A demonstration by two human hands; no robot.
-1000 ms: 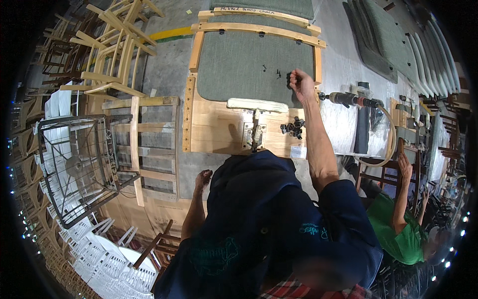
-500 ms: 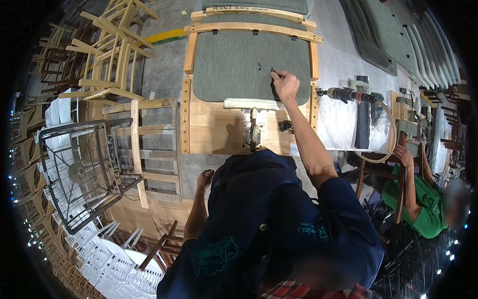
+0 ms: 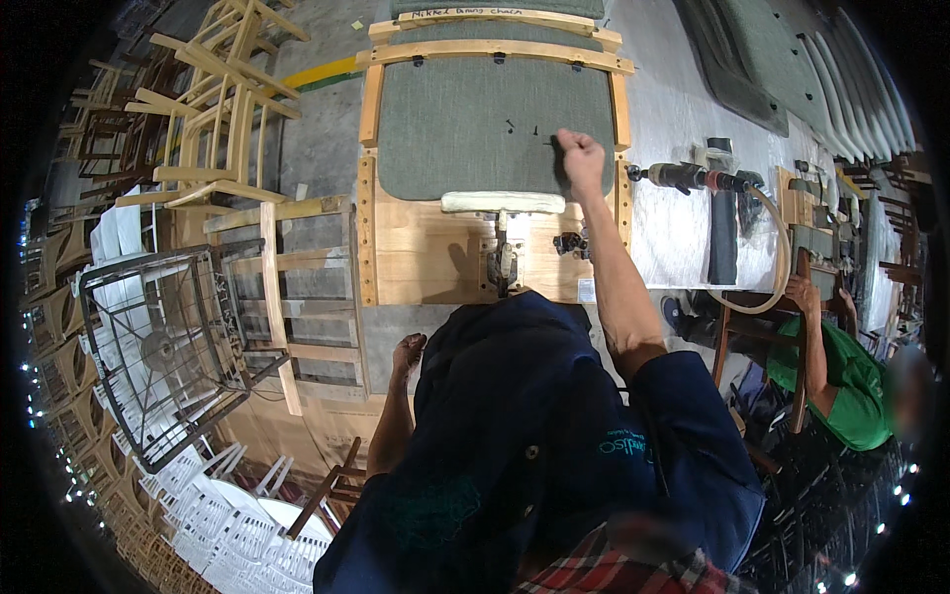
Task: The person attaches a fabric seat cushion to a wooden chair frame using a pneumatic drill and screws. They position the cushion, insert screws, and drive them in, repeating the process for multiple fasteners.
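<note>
A grey-green upholstered panel (image 3: 445,129) lies flat in a wooden frame jig (image 3: 368,218) in front of me. Over the panel's right part is my right hand (image 3: 581,160), its fingers closed; whatever they hold, if anything, is hidden. Small dark screws (image 3: 511,127) rest on the fabric to its left. My left hand (image 3: 409,351) hangs low beside my body with its fingers curled, and I cannot make out anything in it. A pale padded bar (image 3: 503,203) of a clamp presses at the panel's near edge.
On the silver-covered table to the right lies a power drill (image 3: 693,178) with a hose. Stacked panels (image 3: 861,89) stand beyond it. A person in green (image 3: 841,376) handles a dark wooden chair at right. Chair frames (image 3: 228,109), a pallet (image 3: 297,259) and a metal-framed fan (image 3: 163,346) are on the left.
My right hand has moved right and a little away from the screws, its fingers now closed in more. The view has shifted slightly. My left hand stays low by my side.
</note>
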